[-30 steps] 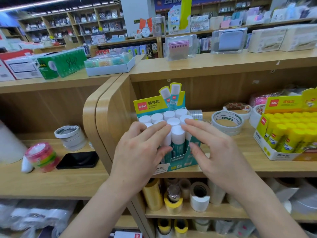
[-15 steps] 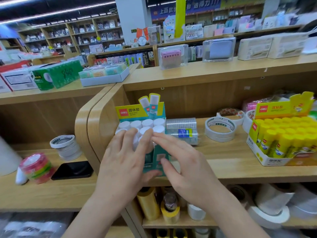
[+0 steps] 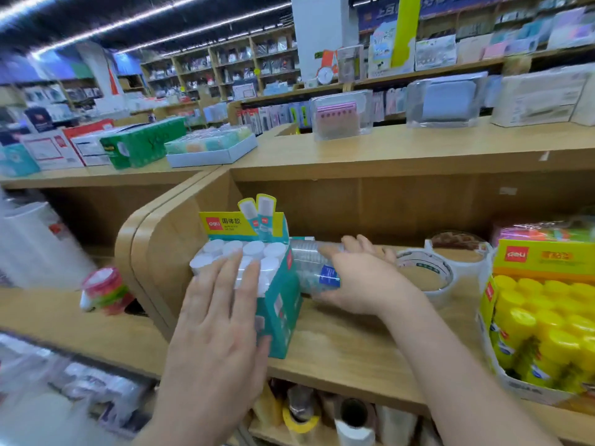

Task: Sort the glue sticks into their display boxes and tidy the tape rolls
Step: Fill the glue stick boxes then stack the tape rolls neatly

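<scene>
green box (image 3: 145,143), clear case (image 3: 343,114); white clock (image 3: 325,75)

"deli" and "固体胶" on teal display box (image 3: 280,305)

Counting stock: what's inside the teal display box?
White-capped glue sticks stand upright in the teal display box. The left hand lies over the front rows, hiding them. The right hand grips a clear tape pack beside it.
</scene>
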Motion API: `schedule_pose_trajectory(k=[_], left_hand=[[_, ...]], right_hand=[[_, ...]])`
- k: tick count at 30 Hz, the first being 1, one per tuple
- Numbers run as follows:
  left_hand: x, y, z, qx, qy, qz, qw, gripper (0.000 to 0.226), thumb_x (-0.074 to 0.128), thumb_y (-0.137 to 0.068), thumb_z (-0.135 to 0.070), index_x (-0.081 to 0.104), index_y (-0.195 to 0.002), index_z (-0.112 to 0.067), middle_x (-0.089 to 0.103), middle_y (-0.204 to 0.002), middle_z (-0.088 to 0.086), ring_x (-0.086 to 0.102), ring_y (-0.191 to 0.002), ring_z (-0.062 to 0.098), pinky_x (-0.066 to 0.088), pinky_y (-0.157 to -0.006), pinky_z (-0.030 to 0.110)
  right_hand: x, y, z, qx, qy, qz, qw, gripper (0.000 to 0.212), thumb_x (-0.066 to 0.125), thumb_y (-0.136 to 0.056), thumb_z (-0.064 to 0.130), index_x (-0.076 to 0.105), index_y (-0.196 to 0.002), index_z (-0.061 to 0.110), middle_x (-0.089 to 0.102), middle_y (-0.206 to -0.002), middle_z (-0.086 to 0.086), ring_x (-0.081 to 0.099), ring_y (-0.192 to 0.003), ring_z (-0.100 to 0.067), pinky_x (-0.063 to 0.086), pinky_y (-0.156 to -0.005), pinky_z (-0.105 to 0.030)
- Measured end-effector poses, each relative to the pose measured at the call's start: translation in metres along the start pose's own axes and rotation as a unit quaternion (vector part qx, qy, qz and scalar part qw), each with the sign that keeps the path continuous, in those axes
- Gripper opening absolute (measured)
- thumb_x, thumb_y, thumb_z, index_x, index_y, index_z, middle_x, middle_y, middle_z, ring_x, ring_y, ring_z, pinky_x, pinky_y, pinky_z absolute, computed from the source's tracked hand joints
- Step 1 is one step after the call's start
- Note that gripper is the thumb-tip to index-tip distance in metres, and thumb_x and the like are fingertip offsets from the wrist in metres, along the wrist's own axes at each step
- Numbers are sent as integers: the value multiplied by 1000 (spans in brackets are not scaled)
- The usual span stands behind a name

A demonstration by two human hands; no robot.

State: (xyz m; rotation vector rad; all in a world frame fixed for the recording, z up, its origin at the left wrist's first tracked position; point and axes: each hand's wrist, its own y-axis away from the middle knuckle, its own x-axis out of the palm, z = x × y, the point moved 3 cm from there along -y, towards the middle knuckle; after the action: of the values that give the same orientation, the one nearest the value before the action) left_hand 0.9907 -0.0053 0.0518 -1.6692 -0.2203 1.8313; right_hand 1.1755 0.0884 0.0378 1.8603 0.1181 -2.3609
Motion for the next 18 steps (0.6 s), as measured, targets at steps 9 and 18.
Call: schedule_pose_trajectory(k=[9,18], left_hand=[[36,-24,-91,-12,161,34,986,77,46,-75,-37,36,-144,-4,39,-149,9,28,-139,19,12,-117,27],[61,-69,-95,-6,94,129,987,65,41,-89,-58,29,-146,-30,32,-154,-2,33,-137,23,25,-113,44]], right_hand=[[-16,12,-26,-20,-43,-41,998,26,36,-97,45,55,-110,32,43,-114,2,54,-109,-24,31,-88,-46],[-44,-27,-32,-39,-197,-53,978,19,45,-90,19,58,-92,34,64,-104,3,58,-96,-18,48,-81,-33]])
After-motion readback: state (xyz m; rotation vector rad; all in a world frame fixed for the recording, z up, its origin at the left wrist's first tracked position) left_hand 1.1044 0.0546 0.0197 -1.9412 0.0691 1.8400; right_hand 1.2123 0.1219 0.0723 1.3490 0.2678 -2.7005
